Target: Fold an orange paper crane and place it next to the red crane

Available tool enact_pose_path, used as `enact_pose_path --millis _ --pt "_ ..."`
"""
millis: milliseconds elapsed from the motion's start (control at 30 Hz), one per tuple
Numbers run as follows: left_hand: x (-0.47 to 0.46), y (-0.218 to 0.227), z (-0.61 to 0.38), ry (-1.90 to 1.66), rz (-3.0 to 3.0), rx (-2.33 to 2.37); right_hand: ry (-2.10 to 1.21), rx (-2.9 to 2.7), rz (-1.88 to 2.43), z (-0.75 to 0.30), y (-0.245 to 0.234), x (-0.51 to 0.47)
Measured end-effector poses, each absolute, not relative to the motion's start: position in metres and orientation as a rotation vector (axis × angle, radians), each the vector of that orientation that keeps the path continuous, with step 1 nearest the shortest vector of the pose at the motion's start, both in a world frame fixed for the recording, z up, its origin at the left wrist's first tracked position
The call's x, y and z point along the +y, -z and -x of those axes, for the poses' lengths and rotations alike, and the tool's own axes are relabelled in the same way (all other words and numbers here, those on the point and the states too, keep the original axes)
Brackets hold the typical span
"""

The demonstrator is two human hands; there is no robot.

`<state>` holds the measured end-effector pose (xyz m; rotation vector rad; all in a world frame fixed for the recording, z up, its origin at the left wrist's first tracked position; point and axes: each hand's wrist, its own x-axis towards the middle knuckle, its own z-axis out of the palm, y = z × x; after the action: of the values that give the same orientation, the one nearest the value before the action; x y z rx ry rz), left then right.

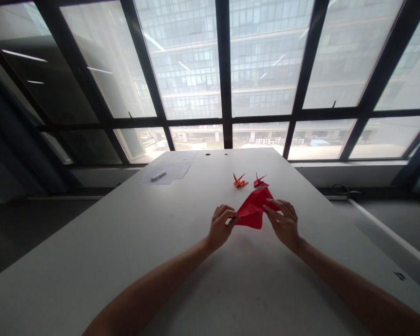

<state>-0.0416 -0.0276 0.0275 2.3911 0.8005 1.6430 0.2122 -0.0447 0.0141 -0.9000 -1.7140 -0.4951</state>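
Note:
A red sheet of origami paper (252,210), creased and partly opened, is held up above the white table (182,219) between my two hands. My left hand (222,224) pinches its left corner between thumb and fingers. On the other side, my right hand (283,221) grips the right part, with its thumb and fingertips on the paper. Just beyond the sheet stand two folded paper cranes: an orange one (240,182) and a red one (260,181). The sheet's upper tip partly overlaps the base of the red crane from this viewpoint.
Printed sheets of paper (175,171) lie at the far left of the table, with a white marker-like object (158,176) on them. Round holes (207,154) pierce the far end. A small dark mark (399,276) shows near the right edge. Tall windows (192,60) rise behind.

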Motion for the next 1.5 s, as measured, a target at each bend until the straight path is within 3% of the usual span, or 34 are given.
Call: enact_pose_path --millis 300,500,800,1067,1500 --pt "-0.033 -0.03 0.046 -1.623 -2.561 0.797 0.477 -1.698 0.897 -0.215 -0.014 -0.043" --pt "-0.023 -0.039 0.045 -1.601 -1.771 0.771 0.332 -1.731 0.743 -0.216 -0.014 -0.046" --pt "-0.01 -0.037 0.049 -0.901 -1.471 0.697 0.178 -1.843 0.647 -0.208 -0.017 -0.052" --pt "-0.014 -0.038 0.052 -0.924 -1.341 0.54 0.155 -1.844 0.654 -0.207 -0.019 -0.052" --pt "-0.008 -0.028 0.047 -1.18 -1.859 0.65 0.096 -1.847 0.706 -0.204 -0.018 -0.05"
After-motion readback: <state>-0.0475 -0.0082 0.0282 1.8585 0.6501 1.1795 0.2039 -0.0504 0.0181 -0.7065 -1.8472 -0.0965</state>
